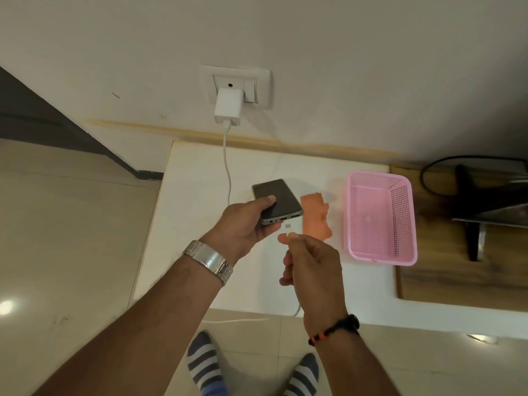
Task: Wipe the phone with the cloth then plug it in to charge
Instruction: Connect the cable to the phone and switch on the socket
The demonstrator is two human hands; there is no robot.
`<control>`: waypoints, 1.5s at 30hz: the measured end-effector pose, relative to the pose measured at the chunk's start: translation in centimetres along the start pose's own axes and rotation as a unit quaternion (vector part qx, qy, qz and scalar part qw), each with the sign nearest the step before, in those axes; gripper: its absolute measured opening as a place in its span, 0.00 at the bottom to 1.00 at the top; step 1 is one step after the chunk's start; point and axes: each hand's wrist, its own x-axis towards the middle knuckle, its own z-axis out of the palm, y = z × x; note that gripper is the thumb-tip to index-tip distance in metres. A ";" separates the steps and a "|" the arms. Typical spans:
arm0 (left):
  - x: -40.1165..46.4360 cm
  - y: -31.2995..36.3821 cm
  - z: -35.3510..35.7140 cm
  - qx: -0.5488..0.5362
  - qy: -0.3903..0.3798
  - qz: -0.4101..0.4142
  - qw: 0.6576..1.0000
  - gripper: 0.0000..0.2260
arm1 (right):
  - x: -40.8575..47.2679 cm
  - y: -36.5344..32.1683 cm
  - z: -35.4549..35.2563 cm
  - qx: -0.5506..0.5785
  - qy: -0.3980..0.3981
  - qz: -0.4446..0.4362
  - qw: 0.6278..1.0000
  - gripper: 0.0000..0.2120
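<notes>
nearest the camera, two feet in striped socks (203, 364) are standing on the tiled floor (71, 238), squared to the white table (200, 167). above them two forearms are reaching forward: a metal watch (208, 260) is sitting on the left wrist and a beaded bracelet (334, 331) on the right. the right hand (311, 270) is pinching the free end of the one white charging cable (227, 170), thumb and forefinger closed just behind the plug tip (288, 226), so that the tip is pointing up at the phone; the slack is hanging down below the wrist. the left hand (243, 224) is gripping the single phone (277, 201) from its side, thumb lying on the dark screen, and is tilting its bottom edge toward the plug so the port is facing it. tip and port are sitting just apart, not yet joined; judging by this, the plugging-in step is under way. just beyond, one orange cloth (315, 215) is lying crumpled on the table beside the phone, which suggests the wiping is finished. one pink basket (380, 218) is standing to its right, holding nothing visible. farthest off, one white adapter (228, 108) is sitting in the single wall socket (237, 87), feeding the cable down to the table.
</notes>
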 end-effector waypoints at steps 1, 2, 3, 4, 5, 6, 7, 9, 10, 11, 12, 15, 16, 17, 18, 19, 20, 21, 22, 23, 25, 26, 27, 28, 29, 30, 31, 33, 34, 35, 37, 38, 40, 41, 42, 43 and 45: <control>-0.1 0.0 0.1 -0.001 0.002 0.003 1.000 0.10 | 0.0 -0.2 0.1 0.002 -0.005 -0.003 1.000 0.11; -0.2 0.0 0.2 0.001 0.004 0.006 1.000 0.10 | 0.0 -0.4 0.2 0.003 -0.009 -0.004 1.000 0.11; -0.2 0.0 0.2 0.003 0.007 0.009 1.000 0.11 | 0.1 -0.6 0.2 0.005 -0.011 0.001 1.000 0.12; -0.2 0.0 0.3 0.006 0.008 0.012 1.000 0.11 | 0.2 -0.7 0.3 0.007 -0.011 0.009 1.000 0.12; -0.2 -0.1 0.2 0.008 0.006 0.015 1.000 0.11 | 0.3 -0.8 0.3 0.009 -0.011 0.016 1.000 0.12; -0.2 -0.1 0.2 0.009 0.004 0.017 1.000 0.11 | 0.5 -0.8 0.3 0.012 -0.009 0.021 1.000 0.12; -0.3 -0.1 0.2 0.010 0.002 0.017 1.000 0.12 | 0.5 -0.9 0.3 0.014 -0.008 0.024 1.000 0.12; -0.3 0.0 0.2 0.015 0.002 0.018 1.000 0.12 | 0.5 -0.9 0.3 0.013 -0.005 0.028 1.000 0.13; -0.3 0.0 0.1 0.015 0.004 0.019 1.000 0.11 | 0.5 -0.9 0.3 0.010 -0.004 0.030 0.999 0.13; -0.3 0.0 0.1 0.015 0.005 0.022 1.000 0.10 | 0.5 -0.9 0.4 0.009 -0.003 0.032 0.999 0.13; -0.4 0.0 0.1 0.016 0.004 0.026 1.000 0.09 | 0.5 -0.9 0.4 0.006 -0.003 0.035 0.999 0.12; -0.4 0.0 0.0 0.035 -0.003 0.046 0.998 0.10 | 0.6 -1.0 0.3 0.005 -0.004 0.048 0.999 0.11; -0.4 -0.1 -0.1 0.047 -0.005 0.058 0.997 0.11 | 0.6 -1.1 0.3 0.005 -0.006 0.053 0.999 0.10; -0.4 -0.1 -0.2 0.060 -0.009 0.072 0.996 0.11 | 0.6 -1.1 0.2 0.006 -0.008 0.059 0.998 0.10; -0.4 -0.2 -0.4 0.074 -0.013 0.088 0.993 0.11 | 0.6 -1.2 0.1 0.012 -0.012 0.067 0.998 0.10; -0.5 -0.2 -0.5 0.088 -0.018 0.104 0.991 0.10 | 0.6 -1.2 0.1 0.022 -0.017 0.076 0.997 0.09; -0.6 -0.2 -0.6 0.102 -0.020 0.120 0.987 0.10 | 0.6 -1.3 0.0 0.032 -0.022 0.085 0.996 0.09; -0.6 -0.2 -0.6 0.113 -0.022 0.132 0.984 0.10 | 0.6 -1.3 0.0 0.040 -0.028 0.093 0.994 0.09; -0.7 -0.2 -0.6 0.121 -0.022 0.141 0.982 0.09 | 0.6 -1.3 -0.1 0.046 -0.033 0.097 0.994 0.09; -0.8 -0.2 -0.6 0.127 -0.021 0.148 0.981 0.09 | 0.6 -1.3 -0.1 0.051 -0.037 0.099 0.993 0.09; -0.8 -0.1 -0.6 0.140 -0.017 0.154 0.978 0.09 | 0.6 -1.3 -0.1 0.055 -0.042 0.101 0.992 0.09; -0.8 -0.1 -0.6 0.146 -0.016 0.155 0.977 0.09 | 0.6 -1.2 -0.1 0.057 -0.045 0.104 0.992 0.09; -0.8 -0.1 -0.7 0.148 -0.018 0.154 0.977 0.09 | 0.7 -1.2 -0.1 0.057 -0.048 0.106 0.992 0.10; -0.8 -0.1 -0.7 0.146 -0.020 0.154 0.977 0.09 | 0.7 -1.2 -0.1 0.058 -0.051 0.108 0.991 0.10; -0.8 -0.2 -0.8 0.142 -0.022 0.155 0.977 0.09 | 0.7 -1.1 -0.1 0.061 -0.052 0.107 0.991 0.10; -0.9 -0.2 -0.8 0.138 -0.023 0.156 0.978 0.09 | 0.7 -1.0 0.0 0.063 -0.052 0.105 0.991 0.10; -0.9 -0.3 -0.8 0.135 -0.022 0.156 0.978 0.08 | 0.8 -0.9 0.0 0.065 -0.052 0.102 0.991 0.09; -0.8 -0.5 -0.8 0.133 -0.019 0.154 0.979 0.08 | 1.0 -0.9 0.1 0.067 -0.054 0.102 0.991 0.10; -0.8 -0.6 -0.9 0.131 -0.019 0.151 0.980 0.08 | 1.1 -0.8 0.1 0.068 -0.058 0.104 0.991 0.10; -0.8 -0.6 -0.9 0.131 -0.020 0.148 0.980 0.08 | 1.2 -0.8 0.2 0.068 -0.062 0.106 0.990 0.10; -0.7 -0.4 -1.0 0.144 -0.018 0.149 0.978 0.10 | 1.3 -0.6 0.3 0.068 -0.066 0.099 0.991 0.10; -0.6 -0.3 -1.1 0.151 -0.019 0.152 0.977 0.10 | 1.2 -0.4 0.3 0.065 -0.069 0.090 0.991 0.10; -0.7 0.0 -1.3 0.155 -0.027 0.157 0.975 0.11 | 1.1 -0.2 0.1 0.056 -0.083 0.074 0.992 0.10; -0.7 0.2 -1.5 0.157 -0.034 0.157 0.974 0.11 | 1.0 -0.1 -0.1 0.047 -0.093 0.074 0.992 0.10; -0.8 0.3 -1.6 0.161 -0.042 0.158 0.973 0.12 | 1.1 0.0 -0.4 0.037 -0.100 0.079 0.991 0.11; -0.8 0.5 -1.9 0.167 -0.052 0.160 0.972 0.12 | 1.3 0.0 -0.8 0.030 -0.099 0.087 0.991 0.11; -0.9 0.6 -2.3 0.180 -0.071 0.160 0.968 0.13 | 2.0 0.1 -1.6 0.036 -0.070 0.089 0.993 0.11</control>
